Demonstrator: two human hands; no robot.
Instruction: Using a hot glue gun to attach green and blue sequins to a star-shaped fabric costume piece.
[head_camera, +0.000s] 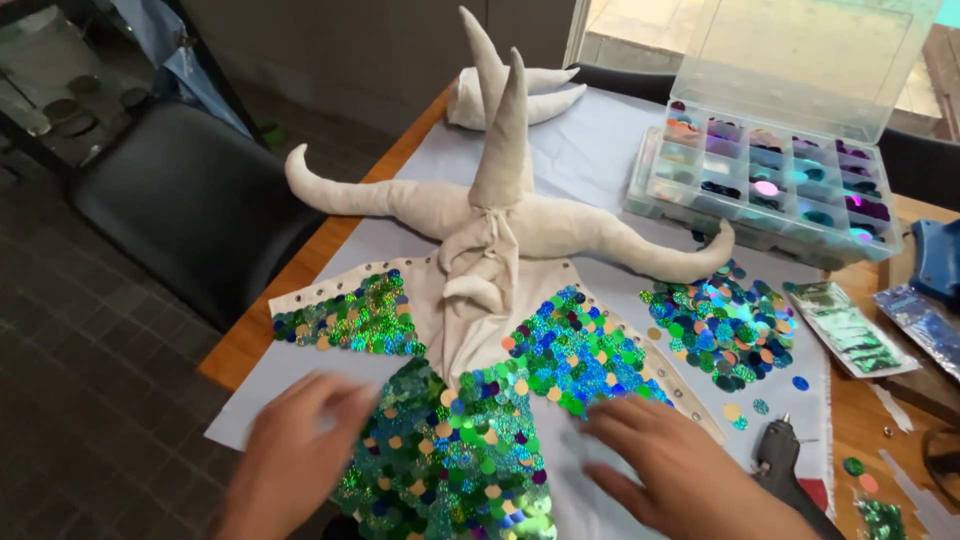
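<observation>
Sequins (450, 440) cover most of my horned fabric piece (490, 250), its horns bare; left hand (300, 450) and right hand (670, 460) lie flat, open, holding nothing.

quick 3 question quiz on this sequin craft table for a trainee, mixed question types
1. True or false: the lid of the compartment box stands open.
2. The loose sequin pile lies: A) on the chair B) between the sequined fabric piece and the box C) inside the box
3. Which tool lies beside the right hand?

Key:
1. True
2. B
3. The glue gun; the left hand is on the far side of the fabric from it.
</observation>
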